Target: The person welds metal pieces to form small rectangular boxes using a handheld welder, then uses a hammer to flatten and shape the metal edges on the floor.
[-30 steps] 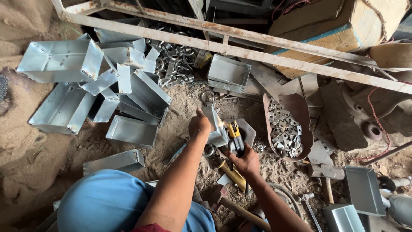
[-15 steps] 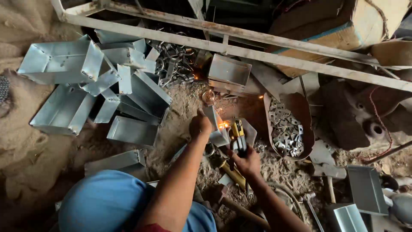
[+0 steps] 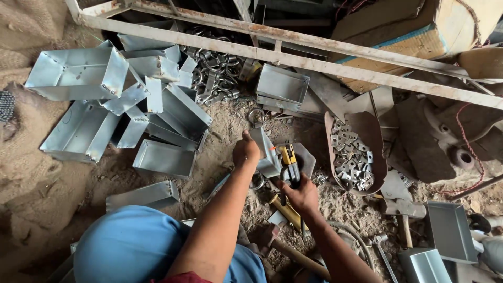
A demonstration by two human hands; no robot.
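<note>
Hands work low over a sandy floor point(image 3: 47, 194), seen from above the person's own head. The left hand point(image 3: 246, 152) is closed in a grip on a small grey metal tray point(image 3: 266, 152), held tilted on its edge, with a metal ring point(image 3: 256, 116) at the tray's far end. Just right of that grip, the right hand point(image 3: 301, 196) is clamped around a yellow and black tool point(image 3: 290, 165), whose tip touches the tray's side; a tiny orange spark shows at the contact. The exact kind of tool cannot be told. The tray rests on a flat grey plate point(image 3: 306, 160) beneath both hands.

Right of the right grip lies a rusty scoop point(image 3: 367, 126) filled with small metal brackets point(image 3: 351, 157). Further right and nearer the person are a hammer point(image 3: 403, 215) and two more trays point(image 3: 448, 230).

Left of the left grip, well apart, lies a loose heap of similar folded trays point(image 3: 120, 105), some upright, some tipped over. Beyond the hands sits a tangle of shackles point(image 3: 215, 73) and one more tray point(image 3: 282, 86), under a rusty bar point(image 3: 314, 60) that crosses the scene. A cardboard box point(image 3: 414, 36) lies behind the bar.

Nearest the camera, the person's blue-clad knee point(image 3: 136, 246) fills the lower left, with a wooden handle point(image 3: 293, 256) lying just below the right wrist.
</note>
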